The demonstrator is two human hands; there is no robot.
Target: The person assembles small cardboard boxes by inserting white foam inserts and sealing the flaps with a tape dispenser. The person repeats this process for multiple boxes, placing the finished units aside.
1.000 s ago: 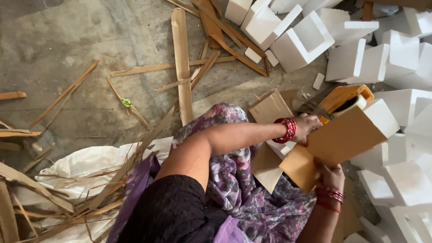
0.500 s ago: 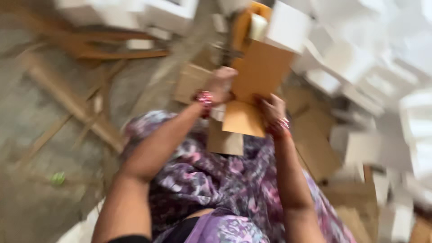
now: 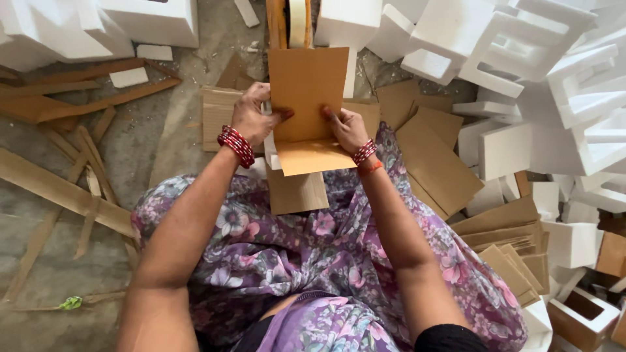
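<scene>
A brown cardboard sheet (image 3: 306, 104) is folded around a white foam piece (image 3: 269, 151) above my lap. My left hand (image 3: 253, 117) grips the sheet's left edge, thumb pressed on its face. On the right edge sits my right hand (image 3: 347, 128), thumb also on the cardboard. Both wrists wear red bangles. The lower flap of the sheet bends toward me. Another cardboard piece (image 3: 297, 192) lies under it on my purple flowered clothing.
White foam blocks (image 3: 521, 52) are heaped at the top and right. Stacks of cut cardboard (image 3: 437, 163) lie to the right, with more at the lower right. A tape roll (image 3: 297, 23) stands ahead. Cardboard strips (image 3: 65, 189) litter the concrete floor at left.
The view swung from the strip-littered floor to straight over my lap. Both hands brought the cardboard sheet to the centre and now hold it squarely by its two side edges.
</scene>
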